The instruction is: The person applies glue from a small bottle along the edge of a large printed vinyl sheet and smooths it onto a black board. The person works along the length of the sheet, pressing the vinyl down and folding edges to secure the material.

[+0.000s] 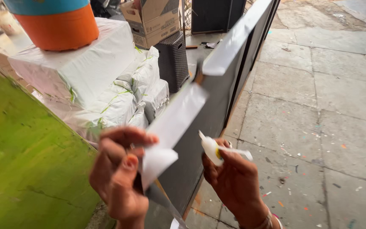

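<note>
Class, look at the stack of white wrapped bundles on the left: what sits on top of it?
An orange pot with a blue band rests on the top white wrapped bundle. The frame edge cuts off the pot's upper part, so its contents cannot be seen.

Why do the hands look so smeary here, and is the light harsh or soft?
Head view: the left hand and the white strip it holds are motion-blurred; the right hand with its small white tube is a bit sharper. Daylight is soft, without hard shadows; the white wrapped bundles look slightly washed out.
</note>
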